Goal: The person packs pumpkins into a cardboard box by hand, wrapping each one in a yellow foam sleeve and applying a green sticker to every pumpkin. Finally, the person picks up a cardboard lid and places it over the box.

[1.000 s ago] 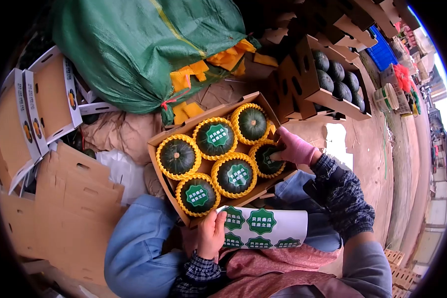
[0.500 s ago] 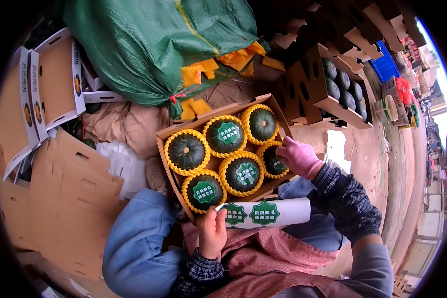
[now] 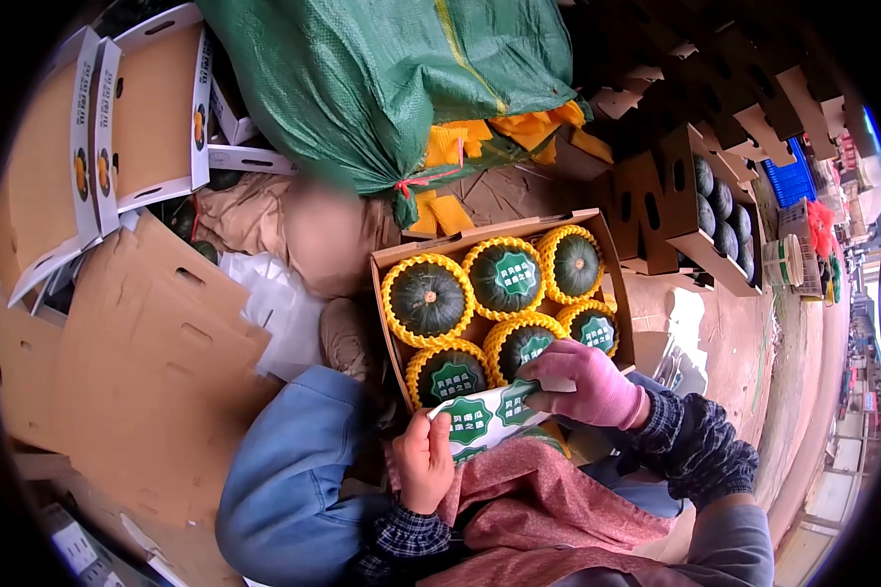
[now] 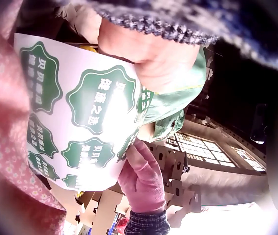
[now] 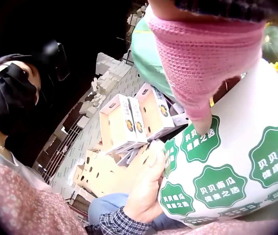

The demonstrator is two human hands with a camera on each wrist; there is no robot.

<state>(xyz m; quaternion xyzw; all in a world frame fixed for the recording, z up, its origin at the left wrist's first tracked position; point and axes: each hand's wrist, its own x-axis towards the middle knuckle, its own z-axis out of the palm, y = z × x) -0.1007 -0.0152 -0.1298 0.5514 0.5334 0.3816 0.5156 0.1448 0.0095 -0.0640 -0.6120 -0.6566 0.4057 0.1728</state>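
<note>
My bare left hand [image 3: 424, 465] grips the left end of a white sheet of green stickers [image 3: 470, 421], held curved over my lap. At the sheet's upper right edge, my pink-gloved right hand [image 3: 595, 386] pinches it, fingers curled; in the right wrist view its bare thumb tip lies on a sticker. Just beyond the sheet, a cardboard box [image 3: 380, 323] holds several dark green squashes [image 3: 429, 301], each in a yellow foam net. A green label [image 3: 517, 274] shows on the back middle squash, another [image 3: 597, 334] on the right front one. The two back corner squashes show no label.
A big green sack [image 3: 392, 88] spilling yellow foam nets [image 3: 450, 142] lies behind the box. Cardboard boxes of squashes [image 3: 719, 210] stand at the right. On the left are white-edged boxes [image 3: 157, 108] and flattened cardboard [image 3: 157, 342].
My right hand has moved from the right front squash, down and left to the sticker sheet. That squash's label now shows. The view has swung, so the box appears further right.
</note>
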